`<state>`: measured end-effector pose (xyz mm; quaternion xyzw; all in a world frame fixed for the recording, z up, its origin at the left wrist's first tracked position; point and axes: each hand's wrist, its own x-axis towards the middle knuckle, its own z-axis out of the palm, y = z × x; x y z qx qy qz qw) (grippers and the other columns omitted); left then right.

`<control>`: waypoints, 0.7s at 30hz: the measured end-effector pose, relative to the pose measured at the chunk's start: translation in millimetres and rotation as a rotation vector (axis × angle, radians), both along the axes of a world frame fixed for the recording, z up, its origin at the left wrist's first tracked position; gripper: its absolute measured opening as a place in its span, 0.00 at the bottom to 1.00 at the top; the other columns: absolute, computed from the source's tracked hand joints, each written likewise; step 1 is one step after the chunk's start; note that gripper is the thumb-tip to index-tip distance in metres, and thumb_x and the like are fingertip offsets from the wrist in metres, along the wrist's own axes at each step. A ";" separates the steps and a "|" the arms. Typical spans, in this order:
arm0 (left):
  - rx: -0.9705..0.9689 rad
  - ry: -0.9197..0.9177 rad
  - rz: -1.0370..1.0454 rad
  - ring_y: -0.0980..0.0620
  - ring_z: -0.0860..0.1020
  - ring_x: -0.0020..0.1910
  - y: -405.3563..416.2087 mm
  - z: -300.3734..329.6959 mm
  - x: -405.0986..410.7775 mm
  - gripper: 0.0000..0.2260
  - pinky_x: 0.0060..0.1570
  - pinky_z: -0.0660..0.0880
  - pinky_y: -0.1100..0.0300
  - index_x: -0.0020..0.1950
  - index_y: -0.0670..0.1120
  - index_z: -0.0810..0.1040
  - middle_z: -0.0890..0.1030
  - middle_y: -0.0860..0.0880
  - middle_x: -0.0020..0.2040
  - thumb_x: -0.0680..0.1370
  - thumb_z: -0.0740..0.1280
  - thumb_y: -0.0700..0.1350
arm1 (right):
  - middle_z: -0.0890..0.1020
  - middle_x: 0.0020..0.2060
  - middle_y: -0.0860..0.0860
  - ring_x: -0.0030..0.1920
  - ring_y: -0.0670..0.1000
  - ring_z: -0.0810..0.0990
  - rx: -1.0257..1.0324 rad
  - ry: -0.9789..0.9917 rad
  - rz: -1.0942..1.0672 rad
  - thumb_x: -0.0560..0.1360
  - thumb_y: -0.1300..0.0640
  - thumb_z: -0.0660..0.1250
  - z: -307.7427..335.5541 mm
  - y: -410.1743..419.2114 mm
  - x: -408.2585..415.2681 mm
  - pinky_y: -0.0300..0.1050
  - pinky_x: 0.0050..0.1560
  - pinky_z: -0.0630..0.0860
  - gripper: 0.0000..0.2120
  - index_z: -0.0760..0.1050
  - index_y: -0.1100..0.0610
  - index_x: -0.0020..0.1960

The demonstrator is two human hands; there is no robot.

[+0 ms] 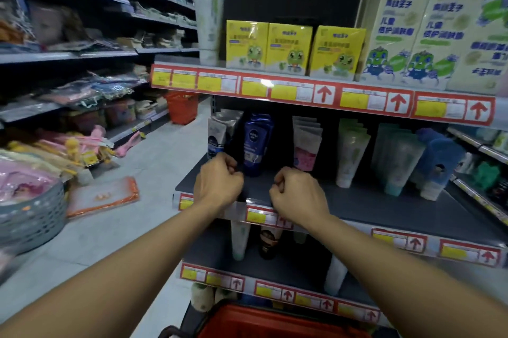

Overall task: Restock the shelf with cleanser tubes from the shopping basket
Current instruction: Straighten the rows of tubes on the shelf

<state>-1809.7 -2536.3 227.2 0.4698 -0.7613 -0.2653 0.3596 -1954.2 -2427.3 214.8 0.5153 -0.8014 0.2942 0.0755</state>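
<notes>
Both my hands hovered fisted over the shelf (357, 200), holding nothing. Risk, as I judged it: reaching forward blind could topple the standing cleanser tubes. My left hand (217, 183) had fingers curled shut, the navy tube (257, 142) just beyond its knuckles. My right hand (298, 196) was likewise closed, empty. Below my wrists sat the red shopping basket (275, 321), its contents unseen.

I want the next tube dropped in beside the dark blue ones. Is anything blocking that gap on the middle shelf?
Only the hands: the left hand and right hand hover curled over the shelf front. The gap beside the dark blue tubes looks bare.
</notes>
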 end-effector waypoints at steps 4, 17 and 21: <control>0.019 0.025 0.025 0.48 0.76 0.49 -24.2 -7.6 13.3 0.12 0.47 0.70 0.58 0.57 0.48 0.78 0.81 0.50 0.50 0.75 0.69 0.41 | 0.83 0.46 0.50 0.48 0.54 0.82 0.033 -0.083 -0.036 0.74 0.48 0.67 -1.6 -32.6 11.1 0.50 0.44 0.81 0.13 0.77 0.52 0.55; 0.113 0.080 0.101 0.40 0.78 0.61 -98.6 -10.1 -0.7 0.40 0.59 0.77 0.49 0.74 0.44 0.64 0.70 0.43 0.68 0.68 0.78 0.52 | 0.79 0.63 0.55 0.60 0.59 0.80 0.108 -0.231 -0.224 0.67 0.32 0.74 -11.4 -100.5 1.6 0.46 0.48 0.74 0.46 0.63 0.59 0.71; 0.153 0.102 0.075 0.42 0.77 0.63 -108.2 -28.3 -3.5 0.40 0.58 0.74 0.54 0.75 0.44 0.64 0.75 0.43 0.67 0.68 0.77 0.52 | 0.81 0.59 0.53 0.56 0.56 0.82 0.089 -0.182 -0.199 0.67 0.29 0.72 -19.2 -105.4 -3.2 0.44 0.43 0.72 0.42 0.68 0.57 0.68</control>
